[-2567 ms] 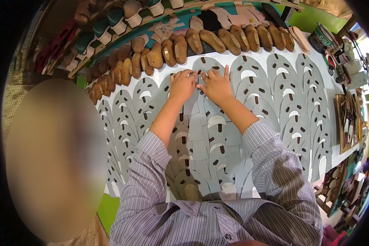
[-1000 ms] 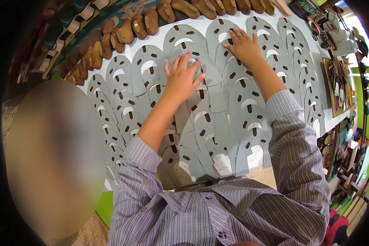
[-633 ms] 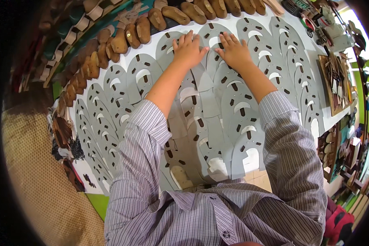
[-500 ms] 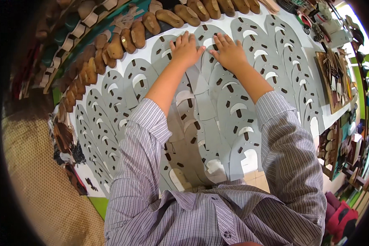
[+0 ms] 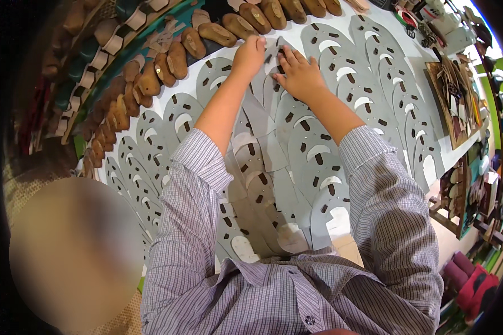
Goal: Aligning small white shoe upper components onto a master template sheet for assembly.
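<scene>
Watching from beside the white-covered table (image 5: 419,64). Left hand (image 5: 248,56) at the far side of the layout, fingers bent in at the top of a grey piece (image 5: 272,50); from here I cannot tell whether they pinch its edge. Right hand (image 5: 300,73) just beside, palm down, released, fingers spread, tips resting at the right side of the same piece. The piece lies between the two hands, at the far end of its column; dark bars (image 5: 268,58) show on it, and the hands hide part of its outline.

Nearer and to both sides: overlapping columns of grey arched pieces (image 5: 296,148), many with a white crescent (image 5: 318,149). Plain grey panels (image 5: 273,153) fill the strip between the forearms. Past the hands, a curving row of wooden shoe lasts (image 5: 237,25). Right end of the table: a board (image 5: 437,92) heaped with brown strips (image 5: 458,97). Striped sleeves (image 5: 193,167), cuffs turned back. Lower right, a red and black bundle (image 5: 478,293).
</scene>
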